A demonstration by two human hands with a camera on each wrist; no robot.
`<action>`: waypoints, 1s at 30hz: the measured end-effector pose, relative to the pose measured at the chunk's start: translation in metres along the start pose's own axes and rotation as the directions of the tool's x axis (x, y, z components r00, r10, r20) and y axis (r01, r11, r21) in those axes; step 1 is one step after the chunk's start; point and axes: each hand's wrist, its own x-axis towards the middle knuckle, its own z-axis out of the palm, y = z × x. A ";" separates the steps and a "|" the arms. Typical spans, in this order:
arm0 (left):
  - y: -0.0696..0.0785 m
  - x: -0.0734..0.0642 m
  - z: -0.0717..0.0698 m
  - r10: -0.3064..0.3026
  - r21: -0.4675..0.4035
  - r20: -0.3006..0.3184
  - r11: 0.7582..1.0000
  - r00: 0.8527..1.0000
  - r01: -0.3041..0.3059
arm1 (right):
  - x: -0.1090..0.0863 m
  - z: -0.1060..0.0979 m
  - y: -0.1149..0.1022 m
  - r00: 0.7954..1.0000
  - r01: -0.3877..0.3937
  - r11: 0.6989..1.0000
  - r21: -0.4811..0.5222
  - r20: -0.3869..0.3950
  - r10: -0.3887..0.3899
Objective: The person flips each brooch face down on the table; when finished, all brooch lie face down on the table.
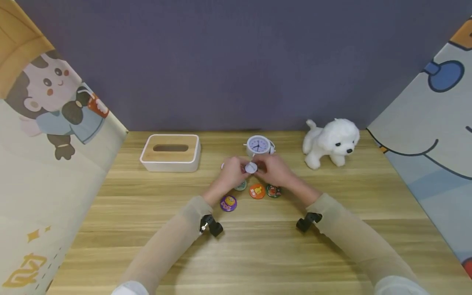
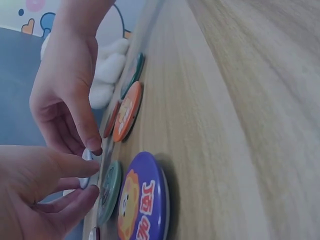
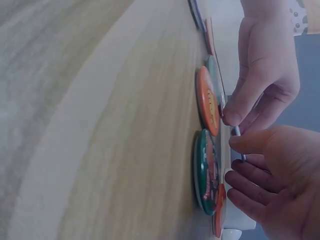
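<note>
Both hands meet over a small round white badge [image 1: 251,167], held up at the middle of the table. My left hand [image 1: 231,174] pinches its left edge between thumb and fingers. From the opposite side my right hand [image 1: 275,170] pinches the right edge. Below them lie several round badges: a purple one [image 1: 228,203], a pale green one [image 1: 241,186] partly under the left hand, an orange one [image 1: 257,191] and a dark green one [image 1: 273,191]. In the right wrist view, another orange badge [image 3: 219,210] shows behind the dark green one.
A white alarm clock [image 1: 258,145] stands just behind the hands. To the left is a tissue box [image 1: 170,166] with a wooden lid. A white plush dog [image 1: 328,141] stands at the right rear. Walls enclose the table's back and sides.
</note>
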 end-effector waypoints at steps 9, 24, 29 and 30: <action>0.004 0.002 0.005 0.023 0.149 0.029 0.988 0.999 -0.027 | -0.002 0.007 0.005 0.999 0.027 0.998 -0.061 0.022 -0.025; 0.001 0.004 0.011 -0.039 0.197 0.021 0.980 0.999 0.034 | -0.005 0.007 0.007 0.997 0.060 0.994 -0.088 0.056 -0.055; 0.005 0.004 0.007 -0.072 0.223 0.025 0.973 0.997 0.065 | -0.008 -0.007 0.012 0.997 0.015 0.999 -0.031 0.075 -0.013; 0.006 0.004 0.006 -0.075 0.227 0.028 0.971 0.997 0.067 | -0.010 -0.011 0.014 0.997 0.000 1.000 -0.023 0.074 0.002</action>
